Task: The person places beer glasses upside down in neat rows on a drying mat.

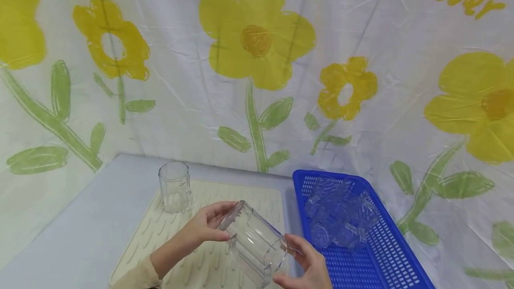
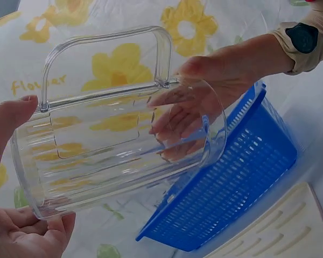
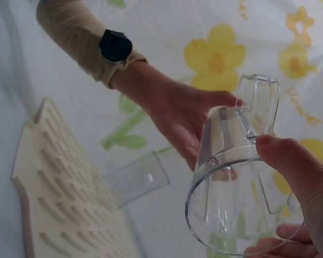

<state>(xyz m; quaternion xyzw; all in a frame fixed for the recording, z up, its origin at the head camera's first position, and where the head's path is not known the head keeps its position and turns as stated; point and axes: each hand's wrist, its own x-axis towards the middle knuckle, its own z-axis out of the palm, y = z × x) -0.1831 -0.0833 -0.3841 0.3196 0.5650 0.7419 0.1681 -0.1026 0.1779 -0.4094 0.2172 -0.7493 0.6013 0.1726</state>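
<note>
A clear mug is held aslant between both hands over the drying mat, its left end higher. My left hand grips the base end, with the thumb along the near side. At the rim end, my right hand holds the mug with its thumb and fingers spread around the edge. The mug's handle shows in the left wrist view, and its round open rim in the right wrist view. Another clear mug stands upright on the mat's far left corner.
A blue perforated basket stands right of the mat, with several clear mugs piled in its far part. A white sheet printed with yellow flowers hangs behind the pale table.
</note>
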